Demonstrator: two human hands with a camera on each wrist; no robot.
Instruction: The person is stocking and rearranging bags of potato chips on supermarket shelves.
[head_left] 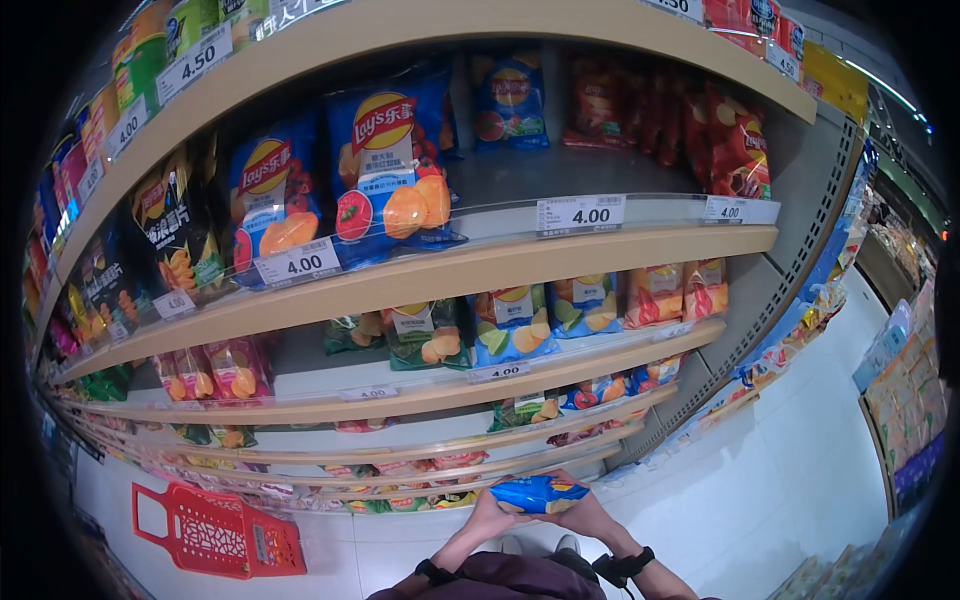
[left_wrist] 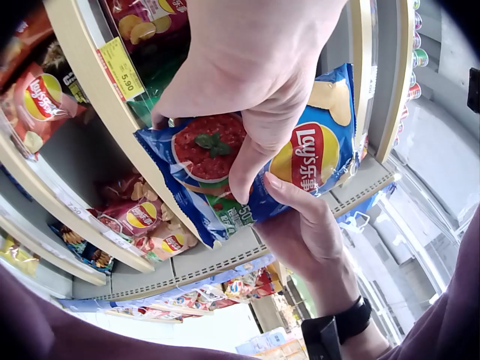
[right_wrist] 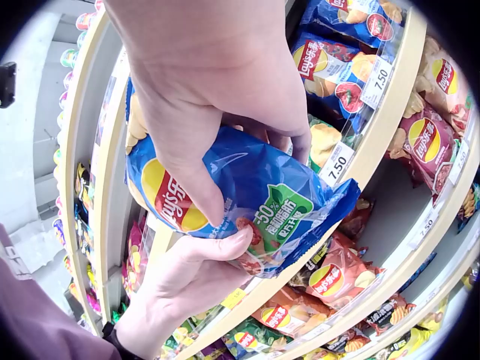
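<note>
Both hands hold a blue Lay's potato chip bag [head_left: 538,494] low in front of the body in the head view. My left hand [left_wrist: 247,75] spans the bag from above in the left wrist view, its thumb pressed on the front near a tomato sauce picture. On the other side, my right hand [right_wrist: 210,90] grips the bag with its thumb across the front beside the Lay's logo. The two thumbs come close together over the printed face. A green "-50%" label shows on the bag in the right wrist view. Parts of both hands' fingers are hidden behind it.
A curved-looking shelf unit [head_left: 600,250] with several levels of chip bags stands ahead, with price tags [head_left: 580,214] along its edges. A red shopping basket [head_left: 240,560] stands on the white floor [head_left: 780,450] at the left. More goods [head_left: 910,400] are stacked across the aisle.
</note>
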